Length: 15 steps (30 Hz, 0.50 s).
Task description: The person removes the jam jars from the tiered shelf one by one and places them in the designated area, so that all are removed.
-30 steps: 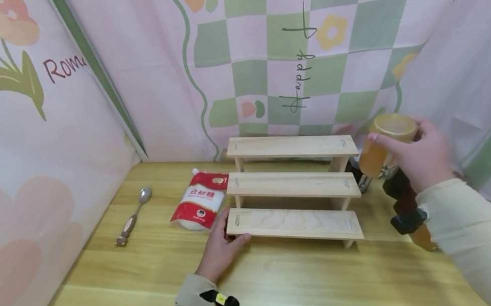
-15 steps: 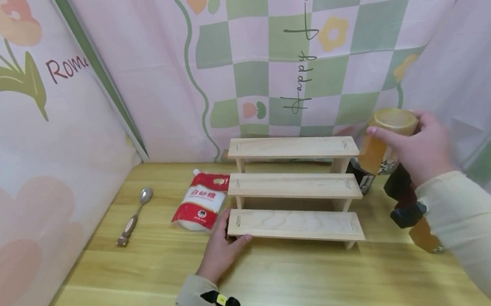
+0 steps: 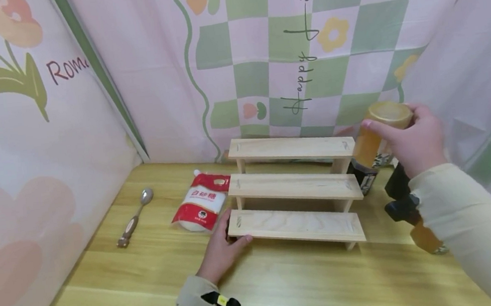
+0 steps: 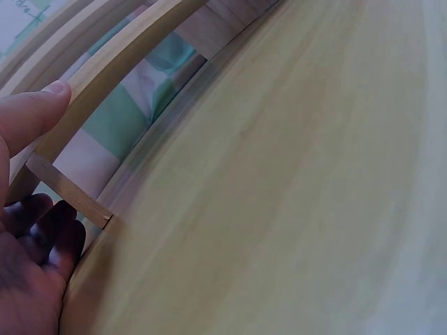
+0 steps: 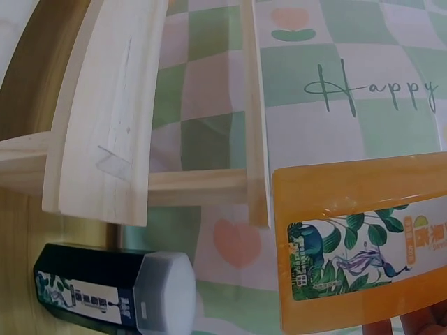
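My left hand (image 3: 220, 249) grips the left end of the lowest step of a three-tier wooden rack (image 3: 296, 223). In the left wrist view, the thumb (image 4: 42, 112) lies against the step's front edge and the other fingers curl beneath it, near the short leg. My right hand (image 3: 423, 140) holds an amber jar (image 3: 367, 146) by its sides, raised near the right end of the top step. The right wrist view shows the jar's orange body (image 5: 328, 192) and its label with leaves and a bird; only fingertips (image 5: 419, 322) show below it.
A dark bottle with a pale cap (image 5: 166, 293) stands right of the rack. Partly behind the right sleeve is another amber container (image 3: 424, 238). Left of the rack lie a red-and-white sugar pouch (image 3: 199, 201) and a spoon (image 3: 135, 218). A patterned curtain (image 3: 246, 42) hangs behind.
My right hand has moved slightly up and to the left with the amber jar, bringing it nearer the rack's top step. The left hand keeps its place on the rack.
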Each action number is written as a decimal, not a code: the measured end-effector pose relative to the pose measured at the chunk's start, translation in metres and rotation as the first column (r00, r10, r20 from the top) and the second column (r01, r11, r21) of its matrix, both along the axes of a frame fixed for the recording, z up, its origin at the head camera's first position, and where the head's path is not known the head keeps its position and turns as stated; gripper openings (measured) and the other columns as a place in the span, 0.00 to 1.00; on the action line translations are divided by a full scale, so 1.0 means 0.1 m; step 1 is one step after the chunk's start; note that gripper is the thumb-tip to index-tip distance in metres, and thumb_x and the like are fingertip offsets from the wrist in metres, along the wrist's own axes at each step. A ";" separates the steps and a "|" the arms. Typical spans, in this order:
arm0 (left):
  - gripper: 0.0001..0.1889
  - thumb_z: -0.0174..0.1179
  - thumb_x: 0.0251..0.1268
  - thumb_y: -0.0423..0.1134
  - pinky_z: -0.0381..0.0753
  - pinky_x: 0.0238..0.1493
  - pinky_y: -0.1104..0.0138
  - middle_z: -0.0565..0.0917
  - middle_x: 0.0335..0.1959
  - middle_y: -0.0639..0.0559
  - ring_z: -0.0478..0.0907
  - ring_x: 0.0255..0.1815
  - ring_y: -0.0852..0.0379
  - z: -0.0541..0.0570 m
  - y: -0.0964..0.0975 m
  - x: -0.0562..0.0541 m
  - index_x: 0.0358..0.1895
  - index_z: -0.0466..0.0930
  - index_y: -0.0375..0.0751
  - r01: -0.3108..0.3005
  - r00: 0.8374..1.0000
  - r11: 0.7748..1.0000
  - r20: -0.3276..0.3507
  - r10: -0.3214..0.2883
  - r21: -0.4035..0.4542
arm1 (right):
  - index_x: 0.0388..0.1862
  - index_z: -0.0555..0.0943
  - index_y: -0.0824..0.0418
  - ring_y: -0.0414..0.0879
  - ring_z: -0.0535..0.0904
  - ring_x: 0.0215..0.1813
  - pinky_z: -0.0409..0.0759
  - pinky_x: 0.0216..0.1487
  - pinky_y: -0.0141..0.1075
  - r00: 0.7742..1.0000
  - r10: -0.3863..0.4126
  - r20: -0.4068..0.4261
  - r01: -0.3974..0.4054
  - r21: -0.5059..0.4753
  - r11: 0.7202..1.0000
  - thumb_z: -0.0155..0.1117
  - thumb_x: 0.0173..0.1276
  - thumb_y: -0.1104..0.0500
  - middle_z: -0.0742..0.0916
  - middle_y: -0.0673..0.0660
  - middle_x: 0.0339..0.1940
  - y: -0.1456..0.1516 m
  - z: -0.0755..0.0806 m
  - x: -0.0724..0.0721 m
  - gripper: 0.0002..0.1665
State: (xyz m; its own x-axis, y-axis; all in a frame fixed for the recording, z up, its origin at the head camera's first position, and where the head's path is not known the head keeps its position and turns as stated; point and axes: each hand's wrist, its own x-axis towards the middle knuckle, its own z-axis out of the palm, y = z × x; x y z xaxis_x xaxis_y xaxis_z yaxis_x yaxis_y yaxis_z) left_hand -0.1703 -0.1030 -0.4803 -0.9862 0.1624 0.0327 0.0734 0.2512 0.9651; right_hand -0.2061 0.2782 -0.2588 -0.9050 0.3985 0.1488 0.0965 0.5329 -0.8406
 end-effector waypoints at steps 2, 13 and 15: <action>0.50 0.71 0.62 0.45 0.60 0.75 0.52 0.56 0.80 0.45 0.56 0.79 0.45 0.01 0.00 0.01 0.81 0.49 0.42 -0.001 1.000 1.000 0.003 0.000 0.002 | 0.77 0.60 0.62 0.46 0.73 0.59 0.78 0.49 0.25 1.000 -0.002 -0.011 0.001 -0.014 1.000 0.73 0.54 0.31 0.74 0.55 0.64 -0.03 -0.01 -0.02 0.62; 0.46 0.67 0.67 0.48 0.61 0.74 0.50 0.57 0.80 0.42 0.56 0.78 0.44 0.02 0.00 -0.01 0.81 0.50 0.42 -0.009 1.000 1.000 0.014 0.009 0.018 | 0.77 0.59 0.60 0.50 0.72 0.62 0.78 0.56 0.37 1.000 -0.009 -0.027 0.009 0.003 1.000 0.70 0.55 0.28 0.73 0.60 0.68 -0.10 -0.06 -0.14 0.61; 0.45 0.66 0.68 0.49 0.62 0.74 0.49 0.57 0.79 0.41 0.57 0.78 0.43 0.01 -0.01 -0.02 0.81 0.51 0.41 -0.016 1.000 0.999 0.014 0.015 0.028 | 0.77 0.59 0.61 0.50 0.73 0.60 0.78 0.51 0.34 0.999 -0.001 -0.033 0.002 0.025 1.000 0.69 0.55 0.27 0.73 0.60 0.67 -0.12 -0.06 -0.16 0.62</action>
